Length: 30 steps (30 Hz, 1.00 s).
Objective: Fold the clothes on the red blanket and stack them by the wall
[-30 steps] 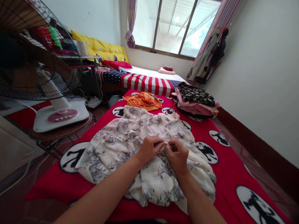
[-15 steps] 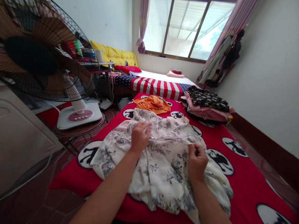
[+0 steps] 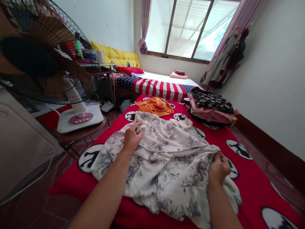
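Observation:
A cream shirt with a grey floral print [image 3: 162, 168] lies crumpled on a red bedspread [image 3: 250, 187] printed with white circles holding black cartoon figures. My left hand [image 3: 132, 138] pinches the cloth near the shirt's upper left side. Out at the shirt's right edge, my right hand [image 3: 218, 168] grips a gathered fold. An orange cloth [image 3: 154, 106] lies bunched beyond the shirt, and a folded stack of dark floral and pink clothes [image 3: 211, 105] sits to its far right. Neither pile touches my hands.
A large standing fan [image 3: 30, 57] on a white base [image 3: 79, 119] stands left of the bed. Beyond lie a bed with a stars-and-stripes cover [image 3: 157, 89], a yellow cushion [image 3: 114, 55] and a red pillow [image 3: 128, 70]. Clothes [image 3: 226, 60] hang by the window [image 3: 190, 28].
My hands have moved apart from the middle of the shirt, the left up and left, the right out to the right edge. The shirt's front now lies stretched between them.

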Tool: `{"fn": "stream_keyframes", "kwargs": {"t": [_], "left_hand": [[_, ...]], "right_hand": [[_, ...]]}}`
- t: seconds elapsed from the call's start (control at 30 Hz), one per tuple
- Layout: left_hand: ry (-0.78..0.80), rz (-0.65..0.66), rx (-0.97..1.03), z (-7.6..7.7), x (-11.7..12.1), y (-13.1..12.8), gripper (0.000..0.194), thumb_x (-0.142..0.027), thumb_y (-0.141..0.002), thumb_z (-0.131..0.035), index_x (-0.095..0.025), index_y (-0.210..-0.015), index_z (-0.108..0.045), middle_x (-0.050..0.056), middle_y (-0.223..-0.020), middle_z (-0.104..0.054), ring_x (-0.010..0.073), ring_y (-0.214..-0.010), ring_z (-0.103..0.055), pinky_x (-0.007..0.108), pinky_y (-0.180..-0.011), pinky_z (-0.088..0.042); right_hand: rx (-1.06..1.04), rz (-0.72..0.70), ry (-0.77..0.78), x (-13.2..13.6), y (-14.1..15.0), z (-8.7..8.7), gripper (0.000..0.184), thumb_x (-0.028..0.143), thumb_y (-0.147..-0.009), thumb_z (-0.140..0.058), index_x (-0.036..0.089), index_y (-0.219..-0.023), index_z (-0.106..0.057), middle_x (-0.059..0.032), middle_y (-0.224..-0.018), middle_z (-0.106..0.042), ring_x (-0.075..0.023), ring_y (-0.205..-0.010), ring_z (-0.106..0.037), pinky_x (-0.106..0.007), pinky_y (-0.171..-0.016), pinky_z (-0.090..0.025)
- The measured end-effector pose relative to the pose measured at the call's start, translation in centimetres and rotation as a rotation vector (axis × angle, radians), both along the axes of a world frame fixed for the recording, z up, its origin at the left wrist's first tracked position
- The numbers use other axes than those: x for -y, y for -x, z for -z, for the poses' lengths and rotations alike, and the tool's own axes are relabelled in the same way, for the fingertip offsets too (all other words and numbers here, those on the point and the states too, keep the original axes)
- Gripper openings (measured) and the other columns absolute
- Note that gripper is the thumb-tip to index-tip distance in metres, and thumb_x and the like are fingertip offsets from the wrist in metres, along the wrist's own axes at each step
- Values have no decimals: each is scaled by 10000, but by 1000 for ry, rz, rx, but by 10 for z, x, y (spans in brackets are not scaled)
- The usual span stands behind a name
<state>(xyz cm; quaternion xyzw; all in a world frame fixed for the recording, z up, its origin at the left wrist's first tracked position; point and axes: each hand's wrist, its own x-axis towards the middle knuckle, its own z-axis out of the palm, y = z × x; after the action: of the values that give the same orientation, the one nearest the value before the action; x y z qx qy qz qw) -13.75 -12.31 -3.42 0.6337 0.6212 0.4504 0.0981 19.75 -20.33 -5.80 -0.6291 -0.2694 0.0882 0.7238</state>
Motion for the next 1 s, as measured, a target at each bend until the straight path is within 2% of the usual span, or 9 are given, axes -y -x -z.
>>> {"fn": "stream_keyframes", "kwargs": {"t": [0.13,0.3,0.47,0.57,0.67,0.73,0.8,0.9,1.0], "left_hand": [[-276,-323,146,1,-10,21,231,-222,-848,-535,-159,-1043,-643,81,-989,-633,201,-938,-597,306,-881,-465],[-277,-340,-9,7,-10,29,369,-125,-742,-630,-132,-1111,-633,164,-1209,-514,301,-1185,-483,451,-1066,-353],[-222,103,-94,-12,34,25,193,-293,-842,-576,-178,-937,-697,88,-1017,-669,245,-1007,-615,387,-954,-461],[79,403,-150,-21,74,41,254,-415,-826,-615,-214,-948,-711,55,-964,-709,225,-928,-654,339,-868,-509],[268,669,-286,-13,112,62,559,-479,-677,-762,-304,-1192,-635,49,-1220,-637,255,-1099,-603,348,-951,-484],[249,739,-392,5,131,67,872,-502,-545,-840,-373,-1339,-503,50,-1386,-517,301,-1211,-526,394,-1015,-443],[159,742,-490,28,144,60,1019,-521,-489,-856,-406,-1399,-413,58,-1440,-457,343,-1242,-482,444,-1023,-428],[-61,776,-599,52,152,31,953,-532,-587,-795,-389,-1428,-370,80,-1377,-514,344,-1186,-503,449,-977,-445],[-214,790,-654,55,154,-5,750,-433,-759,-690,-338,-1431,-370,85,-1188,-622,267,-1022,-576,369,-878,-484]], "right_hand": [[2,-44,30,-2,15,-3,355,466,-669,-678,156,-840,-654,-28,-767,-642,-162,-716,-578,-307,-712,-477],[135,-268,141,-4,29,0,536,391,-650,-685,148,-1125,-630,-127,-1150,-652,-245,-988,-625,-394,-909,-474],[347,-275,170,19,7,-13,487,439,-750,-598,193,-1170,-612,-129,-1236,-601,-255,-1072,-598,-368,-851,-516],[586,-319,333,34,-28,-20,423,486,-740,-571,191,-1027,-667,-125,-1154,-636,-292,-1075,-587,-428,-886,-494],[741,-353,557,39,-59,-17,580,550,-707,-578,140,-1111,-643,-169,-1183,-627,-346,-1138,-550,-496,-995,-406],[742,-370,687,39,-67,-11,758,582,-686,-602,103,-1271,-547,-202,-1289,-565,-363,-1175,-530,-494,-1000,-401],[743,-410,747,37,-61,-7,853,560,-675,-631,117,-1379,-441,-198,-1361,-510,-355,-1197,-523,-470,-987,-415],[775,-481,715,32,-35,-8,804,435,-648,-666,173,-1378,-454,-164,-1353,-519,-336,-1182,-536,-435,-954,-430],[721,-685,651,25,-11,-17,497,300,-632,-624,172,-1111,-653,-108,-1099,-675,-298,-1012,-617,-376,-859,-464]]}}
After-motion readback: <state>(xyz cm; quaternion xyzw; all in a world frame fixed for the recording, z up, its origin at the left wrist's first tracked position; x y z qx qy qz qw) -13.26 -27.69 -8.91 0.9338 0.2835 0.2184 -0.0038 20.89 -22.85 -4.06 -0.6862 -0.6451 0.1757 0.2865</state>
